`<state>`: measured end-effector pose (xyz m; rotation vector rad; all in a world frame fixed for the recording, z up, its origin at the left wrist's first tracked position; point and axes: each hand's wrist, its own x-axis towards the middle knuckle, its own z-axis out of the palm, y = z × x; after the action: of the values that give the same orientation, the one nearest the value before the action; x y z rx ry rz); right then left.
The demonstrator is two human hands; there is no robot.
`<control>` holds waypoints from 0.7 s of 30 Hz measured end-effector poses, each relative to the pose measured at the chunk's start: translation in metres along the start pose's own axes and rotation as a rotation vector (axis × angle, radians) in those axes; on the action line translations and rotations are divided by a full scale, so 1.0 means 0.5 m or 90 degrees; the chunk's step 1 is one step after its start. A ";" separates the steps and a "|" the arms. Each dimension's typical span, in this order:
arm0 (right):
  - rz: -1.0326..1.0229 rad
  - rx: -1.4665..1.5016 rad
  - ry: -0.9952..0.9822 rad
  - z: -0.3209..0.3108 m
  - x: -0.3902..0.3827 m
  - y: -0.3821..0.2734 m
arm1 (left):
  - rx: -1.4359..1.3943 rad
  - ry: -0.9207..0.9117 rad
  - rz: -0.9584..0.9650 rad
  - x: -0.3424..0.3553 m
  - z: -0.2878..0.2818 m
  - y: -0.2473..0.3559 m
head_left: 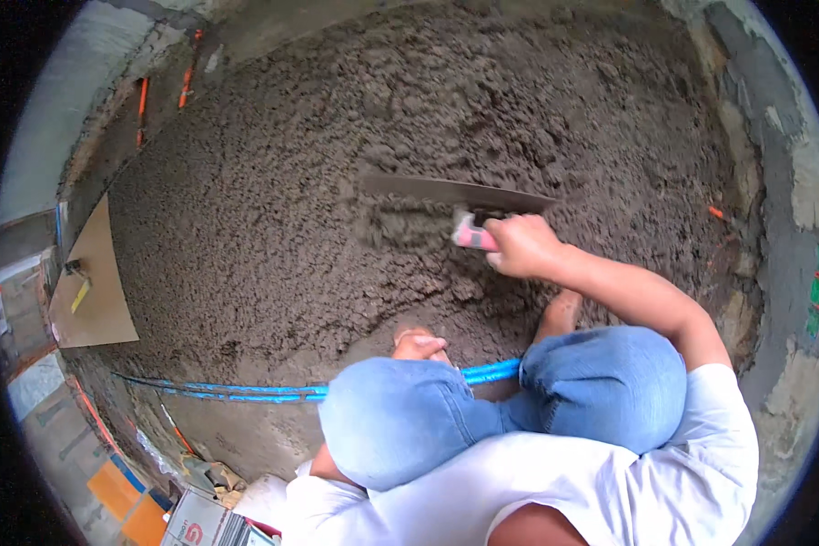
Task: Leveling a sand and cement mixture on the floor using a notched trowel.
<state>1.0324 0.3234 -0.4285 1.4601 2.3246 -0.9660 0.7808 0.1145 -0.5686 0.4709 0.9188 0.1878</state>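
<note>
My right hand point(524, 247) is closed around the pink and white handle of a long steel trowel point(460, 192). The trowel's thin blade stands nearly edge-on at the surface of the rough, wet grey mortar point(273, 218). Just below the blade is a small scraped patch with ridges. My left hand point(419, 346) sits in front of my left knee, partly hidden by it. Its visible fingers are folded together, with nothing seen in them. Both knees are bent, and a bare foot point(560, 314) shows beyond the right knee.
Blue pipes point(246, 393) run along the near side of the mortar, passing behind my legs. A tan board point(96, 278) with a small tool on it lies at the left. Orange pipes point(143, 105) rise by the far left wall. A cardboard box point(200, 520) stands at the lower left.
</note>
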 end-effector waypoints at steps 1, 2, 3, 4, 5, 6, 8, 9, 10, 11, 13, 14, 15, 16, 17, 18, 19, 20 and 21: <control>-0.013 0.024 0.026 -0.023 0.004 -0.001 | 0.006 0.024 0.016 -0.010 -0.013 -0.006; -0.018 0.050 0.046 -0.040 0.010 -0.010 | 0.037 -0.001 0.009 -0.017 -0.030 -0.035; -0.024 0.075 0.038 -0.063 0.026 -0.023 | 0.068 -0.036 -0.003 -0.019 -0.042 -0.051; -0.049 0.106 0.011 -0.096 0.047 -0.032 | 0.071 -0.037 0.003 -0.015 -0.038 -0.023; -0.038 0.117 0.009 -0.128 0.069 -0.021 | 0.076 -0.159 -0.059 0.001 -0.016 0.036; -0.039 0.136 0.005 -0.151 0.102 -0.024 | 0.081 -0.266 -0.128 0.008 -0.007 0.073; -0.095 0.131 0.054 -0.179 0.200 -0.090 | -0.039 -0.023 0.048 0.027 -0.062 -0.122; -0.101 0.118 0.056 -0.180 0.251 -0.107 | -0.166 -0.273 -0.014 0.053 -0.089 -0.167; -0.092 0.104 0.063 -0.192 0.286 -0.094 | -0.283 -0.536 -0.083 0.076 -0.094 -0.162; -0.078 0.047 0.065 -0.205 0.310 -0.073 | -0.258 -0.498 -0.111 0.079 -0.102 -0.165; -0.092 0.053 0.088 -0.227 0.360 -0.029 | -0.208 -0.563 -0.025 0.098 -0.111 -0.157; -0.071 0.082 0.106 -0.242 0.368 -0.014 | -0.163 -0.628 0.058 0.108 -0.102 -0.159; -0.046 0.059 0.113 -0.252 0.389 -0.007 | -0.116 -0.690 0.142 0.113 -0.093 -0.163; -0.030 0.052 0.137 -0.257 0.414 -0.002 | -0.114 -0.692 0.142 0.119 -0.093 -0.171; -0.015 0.093 0.124 -0.268 0.431 -0.028 | -0.129 -0.691 0.160 0.109 -0.105 -0.191; -0.002 0.134 0.109 -0.279 0.444 -0.056 | -0.144 -0.689 0.180 0.096 -0.119 -0.210; 0.016 0.131 0.146 -0.273 0.455 -0.032 | -0.141 -0.705 0.180 0.097 -0.112 -0.187; 0.042 0.118 0.150 -0.276 0.453 0.020 | -0.095 -0.525 0.008 0.086 -0.090 -0.137; 0.100 0.167 0.149 -0.287 0.447 0.063 | -0.041 -0.326 -0.151 0.068 -0.072 -0.084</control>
<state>0.9741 0.5834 -0.4473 1.9216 2.2567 -1.1451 0.7706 0.1009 -0.6313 0.3232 0.4578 -0.1181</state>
